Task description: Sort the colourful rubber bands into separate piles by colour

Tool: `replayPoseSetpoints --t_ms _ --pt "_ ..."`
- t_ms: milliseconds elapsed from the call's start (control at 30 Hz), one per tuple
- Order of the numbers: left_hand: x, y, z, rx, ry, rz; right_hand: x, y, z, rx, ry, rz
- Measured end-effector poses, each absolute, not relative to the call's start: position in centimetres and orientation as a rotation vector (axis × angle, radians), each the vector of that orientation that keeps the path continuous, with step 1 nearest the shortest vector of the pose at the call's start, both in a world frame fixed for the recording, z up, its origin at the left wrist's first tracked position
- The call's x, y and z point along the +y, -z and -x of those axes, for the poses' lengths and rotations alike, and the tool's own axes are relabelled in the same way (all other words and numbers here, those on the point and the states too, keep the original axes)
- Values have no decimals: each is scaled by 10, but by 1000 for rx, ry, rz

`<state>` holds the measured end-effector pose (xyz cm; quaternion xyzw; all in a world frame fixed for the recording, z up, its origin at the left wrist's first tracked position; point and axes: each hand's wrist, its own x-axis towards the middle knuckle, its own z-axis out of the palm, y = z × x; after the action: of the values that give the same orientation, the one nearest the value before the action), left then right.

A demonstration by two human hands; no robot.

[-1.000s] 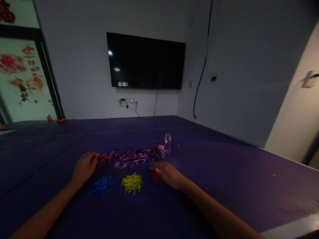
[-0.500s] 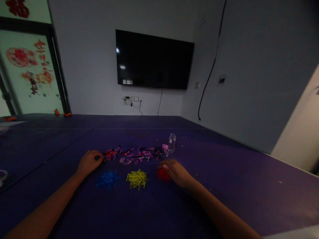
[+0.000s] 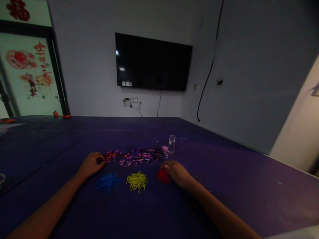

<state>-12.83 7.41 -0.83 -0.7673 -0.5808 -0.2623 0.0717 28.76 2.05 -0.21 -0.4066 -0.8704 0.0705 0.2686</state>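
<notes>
My left hand rests at the left end of a mixed strip of small rubber bands in pink, red and black. Its thumb and finger curl together at the red bands there; whatever they pinch is too small to make out. Just beyond the small red pile of bands, my right hand hovers low with its fingers stretched forward and the thumb beneath, partly covering the pile. Between the hands and nearer to me lie a blue pile of bands and a yellow pile of bands.
A clear bottle stands uncapped behind the strip, a pink cap beside it. All lies on a dark purple surface. A television hangs on the far wall, and a black cable dangles at the right.
The view has swung left, then tilted slightly. My left hand stays at the red bands as its thumb and finger draw together. My right hand stays by the red pile, which shows more now.
</notes>
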Motion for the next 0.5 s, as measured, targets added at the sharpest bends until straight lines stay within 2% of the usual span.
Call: replayPoseSetpoints --t_ms 300,500 --pt "81 9 127 -1742 1169 2327 21 1 -287 -2362 -199 1114" --pt "89 8 122 -1761 1097 2401 21 1 -286 -2366 -189 1113"
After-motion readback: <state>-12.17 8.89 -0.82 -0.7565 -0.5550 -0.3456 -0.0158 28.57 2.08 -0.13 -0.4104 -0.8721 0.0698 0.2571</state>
